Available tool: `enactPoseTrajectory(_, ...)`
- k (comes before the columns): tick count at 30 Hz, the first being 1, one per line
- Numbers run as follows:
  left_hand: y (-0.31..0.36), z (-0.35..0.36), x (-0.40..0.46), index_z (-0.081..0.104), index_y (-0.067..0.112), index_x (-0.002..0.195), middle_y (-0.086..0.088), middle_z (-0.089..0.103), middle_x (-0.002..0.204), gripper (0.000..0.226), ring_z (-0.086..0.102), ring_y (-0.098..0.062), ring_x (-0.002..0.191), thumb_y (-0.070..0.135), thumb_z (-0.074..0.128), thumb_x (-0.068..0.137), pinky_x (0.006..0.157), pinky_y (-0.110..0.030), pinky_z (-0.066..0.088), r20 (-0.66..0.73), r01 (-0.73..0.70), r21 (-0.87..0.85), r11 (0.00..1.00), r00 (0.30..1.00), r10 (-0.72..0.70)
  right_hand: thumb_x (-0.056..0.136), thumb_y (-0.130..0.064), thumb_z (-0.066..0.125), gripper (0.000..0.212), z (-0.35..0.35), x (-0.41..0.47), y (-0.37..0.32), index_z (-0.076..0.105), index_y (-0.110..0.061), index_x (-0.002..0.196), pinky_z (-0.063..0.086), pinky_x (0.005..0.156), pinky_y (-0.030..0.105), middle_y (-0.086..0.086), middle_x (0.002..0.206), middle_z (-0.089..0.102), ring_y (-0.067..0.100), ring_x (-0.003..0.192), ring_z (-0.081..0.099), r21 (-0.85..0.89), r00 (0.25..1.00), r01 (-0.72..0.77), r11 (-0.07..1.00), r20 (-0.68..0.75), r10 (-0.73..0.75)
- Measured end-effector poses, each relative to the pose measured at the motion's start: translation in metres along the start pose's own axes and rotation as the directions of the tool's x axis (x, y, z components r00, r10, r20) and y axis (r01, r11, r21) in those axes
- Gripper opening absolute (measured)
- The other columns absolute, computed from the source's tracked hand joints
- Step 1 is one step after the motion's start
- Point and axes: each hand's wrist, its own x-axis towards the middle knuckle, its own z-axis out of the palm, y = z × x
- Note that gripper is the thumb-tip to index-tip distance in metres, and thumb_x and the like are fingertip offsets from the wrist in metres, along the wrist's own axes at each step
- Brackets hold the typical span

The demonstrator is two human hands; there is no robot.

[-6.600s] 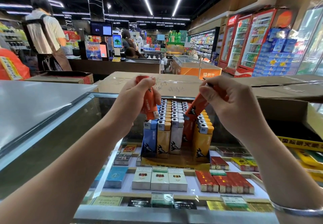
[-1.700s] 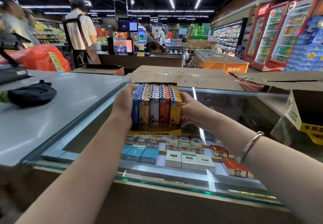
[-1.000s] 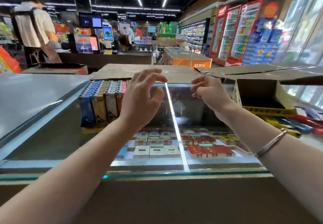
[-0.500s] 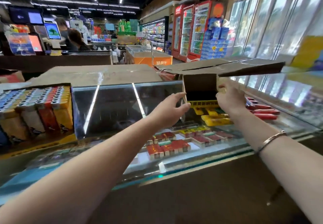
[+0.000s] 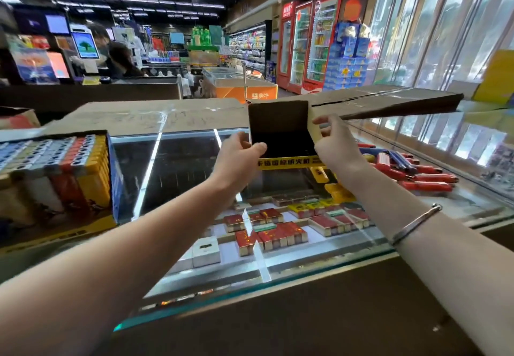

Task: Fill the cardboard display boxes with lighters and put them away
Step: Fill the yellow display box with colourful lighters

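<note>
An empty cardboard display box (image 5: pixel 279 124) with a yellow front strip stands on the glass counter (image 5: pixel 178 166), its dark inside facing me. My left hand (image 5: pixel 239 158) grips its left side, thumb on the front edge. My right hand (image 5: pixel 333 144) pinches its right wall. A filled display box (image 5: pixel 55 172) of blue, white, orange and yellow lighters stands at the far left of the counter. Loose red, blue and yellow lighters (image 5: pixel 411 172) lie on the glass to the right of the empty box.
Flattened brown cartons (image 5: pixel 155 116) lie along the counter's far edge, and another carton (image 5: pixel 389 99) slants behind the empty box. Cigarette packs (image 5: pixel 278 233) fill the case under the glass. A person (image 5: pixel 116 55) stands at a checkout behind; fridges (image 5: pixel 308 41) line the right wall.
The filled box was set down at the left and both hands let go. They reached right and took hold of the empty box, which now sits nearer the middle.
</note>
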Motion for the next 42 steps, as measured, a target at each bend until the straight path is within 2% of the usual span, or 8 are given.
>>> enactPoseTrajectory(4, -0.013, -0.042, -0.003, 0.053, 0.012, 0.118, -0.005, 0.065, 0.100, 0.026, 0.063, -0.016, 0.091, 0.018, 0.050, 0.093, 0.074, -0.026, 0.051, -0.027, 0.103, 0.066, 0.992, 0.994, -0.102, 0.085, 0.003, 0.049, 0.048, 0.034, -0.003, -0.022, 0.042, -0.024, 0.124, 0.037, 0.052, 0.022, 0.002, 0.093, 0.050, 0.009, 0.075, 0.048, -0.001, 0.993, 0.023, 1.000, 0.113, -0.023)
enactPoseTrajectory(12, -0.043, -0.082, -0.002, 0.042, 0.016, 0.128, 0.006, 0.053, 0.085, 0.044, 0.055, -0.008, 0.077, 0.010, 0.056, 0.086, 0.064, -0.023, 0.045, -0.082, 0.049, 0.281, 0.959, 0.996, -0.027, 0.089, -0.007, 0.052, 0.050, 0.067, -0.008, -0.032, 0.031, -0.017, 0.133, 0.047, 0.063, 0.027, 0.000, 0.089, 0.049, 0.013, 0.079, 0.053, -0.032, 0.954, -0.015, 0.999, 0.300, 0.024)
enactPoseTrajectory(17, -0.050, -0.084, 0.003, 0.038, 0.017, 0.132, -0.001, 0.053, 0.085, 0.049, 0.057, -0.016, 0.079, 0.016, 0.057, 0.087, 0.068, -0.030, 0.051, -0.070, 0.017, 0.326, 0.945, 0.998, 0.006, 0.091, -0.023, 0.052, 0.014, 0.043, 0.016, -0.030, 0.057, -0.009, 0.096, 0.044, 0.059, 0.033, 0.006, 0.078, 0.056, 0.021, 0.071, 0.056, -0.525, 0.988, 0.140, 0.839, 0.133, -0.082)
enactPoseTrajectory(20, -0.051, -0.083, 0.005, 0.037, 0.018, 0.133, -0.003, 0.053, 0.087, 0.050, 0.057, -0.018, 0.082, 0.018, 0.057, 0.088, 0.070, -0.030, 0.052, -0.069, 0.016, 0.340, 0.940, 0.998, 0.008, 0.085, -0.017, 0.060, 0.013, 0.025, 0.019, -0.021, 0.057, -0.009, 0.095, 0.042, 0.064, 0.034, 0.010, 0.086, 0.058, 0.025, 0.080, 0.056, -0.753, 0.989, 0.016, 0.658, 0.107, 0.099)
enactPoseTrajectory(24, -0.053, -0.081, 0.007, 0.037, 0.019, 0.132, -0.002, 0.053, 0.089, 0.048, 0.057, -0.016, 0.083, 0.020, 0.056, 0.088, 0.067, -0.025, 0.048, -0.066, 0.019, 0.337, 0.941, 0.998, 0.004, 0.081, -0.015, 0.067, 0.019, 0.024, 0.013, -0.015, 0.054, -0.011, 0.094, 0.050, 0.073, 0.036, 0.010, 0.090, 0.057, 0.025, 0.084, 0.056, -0.799, 0.957, 0.035, 0.601, 0.200, 0.210)
enactPoseTrajectory(31, -0.054, -0.076, 0.003, 0.035, 0.022, 0.135, -0.002, 0.055, 0.087, 0.050, 0.058, -0.013, 0.076, 0.022, 0.056, 0.089, 0.059, -0.021, 0.044, -0.052, 0.014, 0.326, 0.945, 0.999, 0.003, 0.085, -0.008, 0.059, 0.012, 0.034, 0.000, -0.019, 0.051, -0.010, 0.094, 0.035, 0.052, 0.025, 0.006, 0.081, 0.050, 0.015, 0.066, 0.047, -0.771, 0.925, 0.156, 0.617, 0.334, 0.183)
enactPoseTrajectory(36, -0.050, -0.076, -0.002, 0.035, 0.021, 0.135, 0.000, 0.055, 0.088, 0.050, 0.057, -0.010, 0.076, 0.020, 0.056, 0.089, 0.058, -0.018, 0.041, -0.042, 0.004, 0.309, 0.951, 0.999, 0.009, 0.090, -0.008, 0.051, 0.032, 0.026, 0.004, -0.010, 0.049, -0.001, 0.121, 0.041, 0.074, 0.033, 0.021, 0.126, 0.040, 0.030, 0.094, 0.050, -0.724, 0.976, 0.018, 0.689, 0.162, 0.145)
enactPoseTrajectory(42, -0.047, -0.075, -0.007, 0.036, 0.019, 0.135, 0.001, 0.053, 0.086, 0.049, 0.055, -0.010, 0.075, 0.017, 0.056, 0.090, 0.058, -0.018, 0.040, -0.032, -0.003, 0.288, 0.958, 0.999, 0.012, 0.084, -0.018, 0.061, 0.039, 0.001, 0.011, 0.003, 0.049, -0.004, 0.119, 0.043, 0.096, 0.044, 0.018, 0.113, 0.053, 0.034, 0.108, 0.050, -0.810, 0.940, -0.148, 0.567, 0.062, 0.334)
